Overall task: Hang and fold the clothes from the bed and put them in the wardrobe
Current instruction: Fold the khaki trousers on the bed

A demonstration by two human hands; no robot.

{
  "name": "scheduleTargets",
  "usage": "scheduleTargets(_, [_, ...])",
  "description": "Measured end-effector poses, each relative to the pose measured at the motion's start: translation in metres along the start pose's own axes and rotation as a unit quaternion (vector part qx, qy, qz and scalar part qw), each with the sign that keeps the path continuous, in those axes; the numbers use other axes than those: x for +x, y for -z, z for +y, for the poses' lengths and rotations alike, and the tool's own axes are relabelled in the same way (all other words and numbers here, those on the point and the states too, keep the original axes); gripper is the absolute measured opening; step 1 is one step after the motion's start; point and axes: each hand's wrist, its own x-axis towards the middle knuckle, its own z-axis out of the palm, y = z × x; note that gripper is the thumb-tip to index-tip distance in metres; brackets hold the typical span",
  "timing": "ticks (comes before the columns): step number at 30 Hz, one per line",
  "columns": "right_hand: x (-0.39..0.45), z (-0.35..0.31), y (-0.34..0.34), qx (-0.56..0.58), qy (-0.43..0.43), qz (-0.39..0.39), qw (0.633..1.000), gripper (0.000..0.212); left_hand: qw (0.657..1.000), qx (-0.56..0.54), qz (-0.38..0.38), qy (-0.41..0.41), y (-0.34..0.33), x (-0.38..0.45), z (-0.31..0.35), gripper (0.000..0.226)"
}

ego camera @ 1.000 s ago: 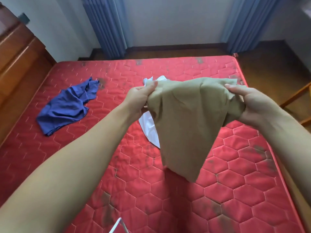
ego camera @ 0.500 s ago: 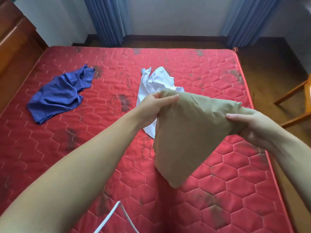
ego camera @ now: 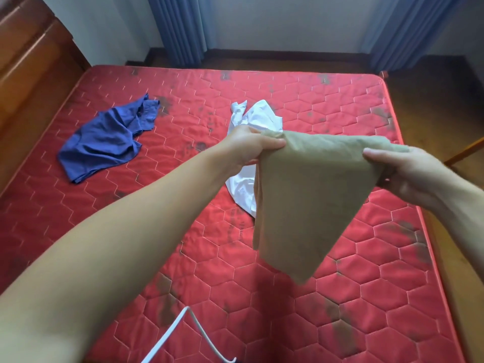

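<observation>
A tan garment hangs in the air over the red quilted mattress, its lower end tapering to a point. My left hand grips its upper left corner and my right hand grips its upper right corner. Behind it a crumpled white garment lies on the mattress, partly hidden by the tan one. A blue garment lies crumpled at the left of the mattress. A white hanger lies at the near edge, cut off by the frame.
A wooden headboard or cabinet stands along the left. Blue curtains hang at the far wall. Wooden floor runs along the bed's right side, with a piece of wooden furniture at the right edge.
The view has tilted down over the bed. Both hands have lowered the tan garment, still gripped by its upper corners. More of the white hanger shows at the bottom.
</observation>
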Motion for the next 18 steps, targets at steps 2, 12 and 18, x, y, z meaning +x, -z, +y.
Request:
scheduleTargets(2, [0.004, -0.013, -0.002, -0.007, 0.033, 0.022, 0.999, 0.016, 1.000, -0.010, 0.019, -0.009, 0.000, -0.001, 0.011, 0.025])
scheduleTargets(12, [-0.034, 0.051, 0.038, -0.007, -0.019, -0.003, 1.000, 0.035, 0.991, 0.112, -0.066, -0.039, -0.019, -0.030, -0.027, 0.030])
scheduleTargets(18, [-0.069, 0.180, 0.032, -0.023, -0.235, 0.073, 0.969, 0.020, 0.970, 0.150, -0.101, 0.163, -0.053, -0.044, -0.146, 0.015])
